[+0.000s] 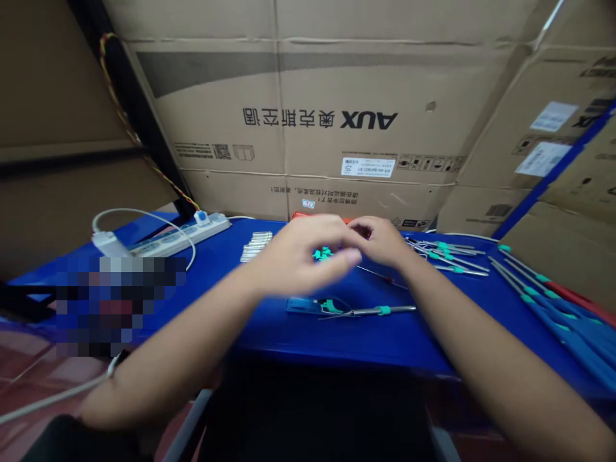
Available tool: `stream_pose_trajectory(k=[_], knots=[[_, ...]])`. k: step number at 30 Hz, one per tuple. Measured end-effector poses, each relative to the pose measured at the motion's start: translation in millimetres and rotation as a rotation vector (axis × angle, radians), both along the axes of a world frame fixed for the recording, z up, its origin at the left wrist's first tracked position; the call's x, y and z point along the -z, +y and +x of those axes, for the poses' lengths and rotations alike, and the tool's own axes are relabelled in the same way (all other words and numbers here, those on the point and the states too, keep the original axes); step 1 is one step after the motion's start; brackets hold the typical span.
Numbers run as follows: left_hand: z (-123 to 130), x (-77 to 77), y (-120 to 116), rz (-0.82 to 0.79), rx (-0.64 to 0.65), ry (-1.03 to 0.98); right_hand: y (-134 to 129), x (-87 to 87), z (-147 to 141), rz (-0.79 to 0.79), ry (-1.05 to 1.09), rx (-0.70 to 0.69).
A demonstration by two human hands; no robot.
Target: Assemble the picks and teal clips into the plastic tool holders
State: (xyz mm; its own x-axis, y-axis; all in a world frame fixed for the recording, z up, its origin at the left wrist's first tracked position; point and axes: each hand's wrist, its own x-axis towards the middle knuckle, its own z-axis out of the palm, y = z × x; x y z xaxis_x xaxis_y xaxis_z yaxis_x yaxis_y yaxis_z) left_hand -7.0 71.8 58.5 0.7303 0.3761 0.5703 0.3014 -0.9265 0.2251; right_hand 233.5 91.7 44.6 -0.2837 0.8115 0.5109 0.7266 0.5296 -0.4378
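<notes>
My left hand (312, 253) hovers over the middle of the blue table, its thumb apart from the outstretched fingers, slightly blurred. Its fingertips overlap my right hand (384, 240), whose fingers curl downward at an orange-red container (302, 215); the fingertips are hidden. Small green plastic pieces (323, 254) show beneath the left hand. In front of both hands lies a blue-handled piece (303, 306) with a green part and thin wires. A metal rod (397, 309) with a green clip extends from it to the right.
Short silvery tubes (257, 246) lie left of the hands. Several metal rods with green clips (455, 256) lie to the right, beside long blue-handled pieces (572, 321). A white power strip (178, 237) with cables sits at left. Cardboard walls (317, 83) stand behind.
</notes>
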Motion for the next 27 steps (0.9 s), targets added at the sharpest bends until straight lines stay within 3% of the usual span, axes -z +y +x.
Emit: stream_pose_trajectory(k=[2,4,5,8,12,27], knots=[[-14,-13.6,27,-0.102,-0.239,0.255,3,-2.8,1,0.037,0.042,0.05],[-29,-13.6,55,-0.234,-0.544,0.513,2,0.1,2,0.07,0.084,0.095],[-36,-9.4,67,-0.263,-0.595,0.534,1,3.4,2,0.075,0.089,0.098],[-53,10.5,89,-0.334,-0.609,0.585,-2,16.2,2,0.057,0.046,0.046],[-59,27.8,93,-0.379,-0.588,0.622,-3,26.9,2,0.048,-0.047,-0.014],[-49,34.4,94,-0.435,-0.495,0.541,-10,29.4,-10,0.044,-0.117,-0.128]])
